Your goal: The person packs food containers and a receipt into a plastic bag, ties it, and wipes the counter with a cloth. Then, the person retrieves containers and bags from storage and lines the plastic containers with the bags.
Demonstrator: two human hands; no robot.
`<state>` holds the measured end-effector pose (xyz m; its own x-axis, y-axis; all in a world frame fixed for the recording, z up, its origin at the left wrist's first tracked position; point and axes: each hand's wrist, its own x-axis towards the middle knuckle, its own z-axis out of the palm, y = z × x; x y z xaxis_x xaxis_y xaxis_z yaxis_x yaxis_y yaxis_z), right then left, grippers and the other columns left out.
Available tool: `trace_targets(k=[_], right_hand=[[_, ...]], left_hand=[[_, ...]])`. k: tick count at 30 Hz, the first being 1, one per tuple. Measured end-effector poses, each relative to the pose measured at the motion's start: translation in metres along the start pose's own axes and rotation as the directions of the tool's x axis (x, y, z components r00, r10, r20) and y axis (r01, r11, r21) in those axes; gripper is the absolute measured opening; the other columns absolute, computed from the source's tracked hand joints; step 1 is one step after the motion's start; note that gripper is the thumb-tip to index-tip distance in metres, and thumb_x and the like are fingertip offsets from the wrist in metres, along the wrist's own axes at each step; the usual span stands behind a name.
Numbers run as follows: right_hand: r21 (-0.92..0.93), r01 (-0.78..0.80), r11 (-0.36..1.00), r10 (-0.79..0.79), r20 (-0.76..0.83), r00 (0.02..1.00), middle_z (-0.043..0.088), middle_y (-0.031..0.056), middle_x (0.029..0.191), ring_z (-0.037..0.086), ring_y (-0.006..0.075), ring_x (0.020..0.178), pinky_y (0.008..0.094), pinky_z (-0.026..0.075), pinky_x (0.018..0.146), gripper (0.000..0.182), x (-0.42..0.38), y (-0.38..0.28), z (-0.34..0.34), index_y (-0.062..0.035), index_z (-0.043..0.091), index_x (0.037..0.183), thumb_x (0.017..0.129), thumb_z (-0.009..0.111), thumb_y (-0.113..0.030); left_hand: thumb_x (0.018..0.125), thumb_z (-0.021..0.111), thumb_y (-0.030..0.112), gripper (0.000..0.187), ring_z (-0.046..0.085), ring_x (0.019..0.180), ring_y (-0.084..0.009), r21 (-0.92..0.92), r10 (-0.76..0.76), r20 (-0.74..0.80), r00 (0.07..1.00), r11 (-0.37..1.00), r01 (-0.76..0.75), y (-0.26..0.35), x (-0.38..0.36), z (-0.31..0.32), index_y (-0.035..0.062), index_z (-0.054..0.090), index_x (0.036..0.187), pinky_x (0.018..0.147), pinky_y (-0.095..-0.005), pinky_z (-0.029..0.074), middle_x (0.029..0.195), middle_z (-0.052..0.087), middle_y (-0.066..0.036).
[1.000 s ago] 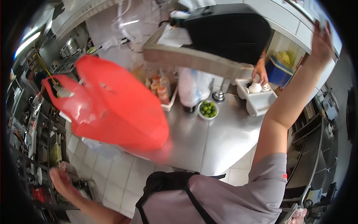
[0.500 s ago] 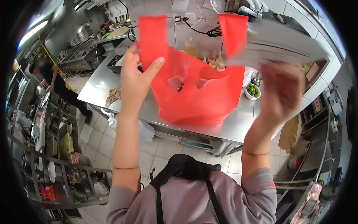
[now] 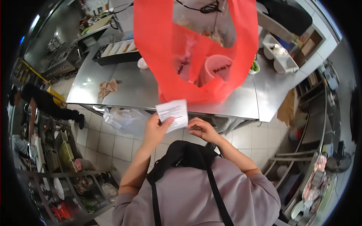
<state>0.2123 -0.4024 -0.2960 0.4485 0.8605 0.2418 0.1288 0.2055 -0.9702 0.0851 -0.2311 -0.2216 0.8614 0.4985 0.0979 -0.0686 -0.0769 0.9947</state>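
My left hand (image 3: 155, 129) grips a white printed paper slip (image 3: 173, 113), thumb on top, in front of the counter's edge. At the slip's lower right corner is my right hand (image 3: 203, 130), its fingers curled together; whether they pinch the slip's edge is hard to see. Beyond both hands a red bag (image 3: 151, 41) stands upright on the metal counter (image 3: 128, 84), its handles raised. Through the bag's opening show round containers with dark writing, one of them a pinkish lidded tub (image 3: 218, 67).
A brown cloth (image 3: 108, 88) and a black tray (image 3: 117, 51) of white containers lie on the counter's left part. Green limes (image 3: 255, 67) in a bowl and a white divided bin (image 3: 279, 56) are at the right. Another person's dark-clothed legs (image 3: 49, 105) show at far left.
Both hands have left the raised handles and dropped toward my body. The slip is now in my left hand. The blurred grey thing by my right hand is gone, and the view has shifted.
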Motion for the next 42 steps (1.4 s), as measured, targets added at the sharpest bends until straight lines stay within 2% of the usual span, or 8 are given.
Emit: trace_targets(k=[2,4,6,9,13,16,25,42], right_hand=[[-0.257,-0.327,0.909,0.347,0.038,0.937,0.059,0.0053,0.092,0.060,0.0159,0.083,0.0247,0.049,0.071,0.018,-0.037,0.072,-0.026,-0.0037,0.061,0.097,0.080,0.063,-0.010],[0.068,-0.692,0.719,0.695,-0.093,0.713,0.060,0.0093,0.096,0.060,0.0176,0.080,0.0309,0.052,0.068,0.023,-0.064,0.113,-0.051,-0.0001,0.059,0.102,0.082,0.060,-0.012],[0.423,-0.625,0.656,0.755,-0.353,0.553,0.060,0.0091,0.092,0.061,0.0196,0.081,0.0338,0.052,0.066,0.028,-0.086,0.149,-0.070,0.0010,0.057,0.105,0.081,0.058,-0.015],[0.292,-0.657,0.695,0.669,-0.597,0.443,0.062,0.0094,0.091,0.061,0.0210,0.081,0.0338,0.051,0.065,0.031,-0.086,0.166,-0.093,0.0008,0.057,0.107,0.083,0.057,-0.019],[-0.146,-0.763,0.630,0.762,-0.072,0.643,0.062,0.0103,0.096,0.061,0.0190,0.088,0.0305,0.050,0.072,0.034,-0.061,0.105,-0.099,0.0006,0.060,0.107,0.087,0.056,-0.027],[-0.091,-0.554,0.828,0.553,0.304,0.776,0.061,0.0104,0.098,0.059,0.0170,0.091,0.0291,0.048,0.078,0.031,-0.031,0.014,-0.070,0.0016,0.060,0.107,0.091,0.051,-0.023],[-0.039,-0.099,0.994,0.104,0.160,0.982,0.057,0.0049,0.092,0.057,0.0113,0.085,0.0249,0.046,0.076,0.025,0.003,-0.090,-0.033,0.0010,0.059,0.110,0.091,0.052,-0.013],[-0.176,-0.049,0.983,0.067,0.096,0.993,0.045,-0.0007,0.084,0.045,0.0068,0.070,0.0205,0.039,0.060,0.022,0.019,-0.091,-0.019,-0.0047,0.061,0.108,0.088,0.053,-0.009]], left_hand=[[0.088,0.057,0.011,0.021,0.058,0.081,-0.0090,-0.037,-0.007,0.019,1.000,0.999,0.008,-0.007,-0.002,-0.011,-0.0029,0.059,0.104,0.072,-0.0245,0.047,0.092,0.064,-0.006],[0.090,0.054,0.013,0.022,0.057,0.081,-0.0075,-0.041,-0.002,0.023,1.000,0.999,0.003,-0.011,-0.001,-0.014,-0.0031,0.059,0.104,0.072,-0.0233,0.046,0.093,0.064,-0.005],[0.092,0.052,0.016,0.024,0.057,0.079,-0.0073,-0.008,-0.002,0.025,1.000,1.000,0.002,-0.016,-0.004,-0.017,-0.0030,0.059,0.105,0.072,-0.0226,0.046,0.093,0.063,-0.005],[0.094,0.048,0.020,0.028,0.057,0.079,-0.0075,-0.058,-0.099,0.074,0.992,0.993,0.104,-0.015,-0.006,-0.018,-0.0027,0.058,0.107,0.071,-0.0224,0.047,0.093,0.063,-0.005],[0.095,0.044,0.024,0.032,0.059,0.076,-0.0081,-0.130,-0.162,0.130,0.978,0.975,0.179,-0.008,-0.005,-0.014,-0.0022,0.057,0.108,0.066,-0.0233,0.049,0.088,0.062,-0.004],[0.095,0.044,0.024,0.031,0.059,0.075,-0.0086,-0.182,-0.192,0.129,0.973,0.960,0.214,-0.002,-0.003,-0.009,-0.0018,0.057,0.106,0.065,-0.0234,0.049,0.087,0.062,-0.004],[0.094,0.045,0.025,0.030,0.060,0.076,-0.0092,-0.207,-0.196,0.167,0.966,0.951,0.229,-0.005,0.005,-0.006,-0.0010,0.057,0.103,0.065,-0.0243,0.051,0.087,0.063,-0.005],[0.094,0.046,0.025,0.031,0.061,0.081,-0.0108,-0.259,-0.218,0.208,0.953,0.928,0.269,-0.001,0.007,-0.006,-0.0002,0.057,0.107,0.069,-0.0253,0.051,0.093,0.063,-0.006]])
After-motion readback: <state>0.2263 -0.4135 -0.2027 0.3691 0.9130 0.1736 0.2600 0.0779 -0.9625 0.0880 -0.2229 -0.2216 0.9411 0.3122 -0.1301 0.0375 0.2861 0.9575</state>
